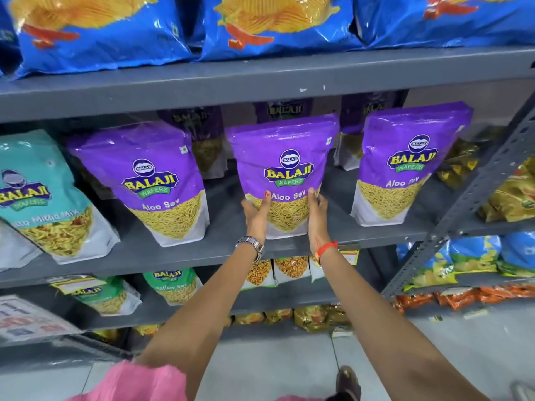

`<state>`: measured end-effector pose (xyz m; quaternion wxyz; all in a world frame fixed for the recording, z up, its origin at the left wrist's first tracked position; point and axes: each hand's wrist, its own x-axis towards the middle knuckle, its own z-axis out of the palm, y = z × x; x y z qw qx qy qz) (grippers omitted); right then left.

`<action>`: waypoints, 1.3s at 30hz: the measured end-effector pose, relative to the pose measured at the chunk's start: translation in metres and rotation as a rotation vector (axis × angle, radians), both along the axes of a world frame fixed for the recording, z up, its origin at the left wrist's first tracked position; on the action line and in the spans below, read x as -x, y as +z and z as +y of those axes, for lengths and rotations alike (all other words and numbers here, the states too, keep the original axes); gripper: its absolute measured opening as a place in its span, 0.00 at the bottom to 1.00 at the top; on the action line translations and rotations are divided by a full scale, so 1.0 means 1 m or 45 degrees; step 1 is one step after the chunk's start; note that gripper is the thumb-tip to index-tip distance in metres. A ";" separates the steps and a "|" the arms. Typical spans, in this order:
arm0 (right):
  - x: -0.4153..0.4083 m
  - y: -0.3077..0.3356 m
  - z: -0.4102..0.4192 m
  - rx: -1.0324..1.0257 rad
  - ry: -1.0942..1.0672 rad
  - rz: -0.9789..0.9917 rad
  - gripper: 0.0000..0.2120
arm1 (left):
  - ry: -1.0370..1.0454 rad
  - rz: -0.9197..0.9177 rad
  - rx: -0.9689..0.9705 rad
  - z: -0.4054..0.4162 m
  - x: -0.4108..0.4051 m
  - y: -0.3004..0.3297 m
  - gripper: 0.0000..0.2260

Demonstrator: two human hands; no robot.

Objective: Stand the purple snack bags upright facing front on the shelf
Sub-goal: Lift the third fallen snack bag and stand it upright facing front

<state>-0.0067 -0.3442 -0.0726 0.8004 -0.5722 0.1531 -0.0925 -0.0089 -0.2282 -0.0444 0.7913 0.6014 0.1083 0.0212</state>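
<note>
Three purple Aloo Sev snack bags stand upright, fronts toward me, on the grey middle shelf (220, 250). The middle purple bag (285, 157) is held at its lower part from both sides: my left hand (256, 214) grips its left edge, my right hand (317, 218) its right edge, thumbs on the front. The left purple bag (144, 175) and the right purple bag (405, 166) stand free. More purple bags (194, 128) stand in shadow behind them.
Blue chip bags (95, 30) fill the shelf above. A teal snack bag (43, 192) leans at the left of the same shelf. Green and yellow packets sit on lower shelves. A slotted metal upright (474, 175) borders the right; another rack holds yellow packs.
</note>
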 end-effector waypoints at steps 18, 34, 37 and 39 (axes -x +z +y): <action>0.058 -0.010 0.131 0.887 0.125 -0.473 0.21 | 0.801 -0.143 -0.386 0.129 0.052 -0.021 0.23; -0.020 0.059 0.206 0.017 0.685 0.079 0.35 | 0.390 0.045 -0.042 0.253 -0.038 0.013 0.45; -0.015 0.053 0.207 0.034 0.642 0.069 0.33 | 0.317 0.077 -0.066 0.266 -0.043 -0.006 0.58; -0.012 0.049 0.208 0.026 0.614 0.058 0.30 | 0.321 0.093 -0.068 0.268 -0.042 -0.008 0.62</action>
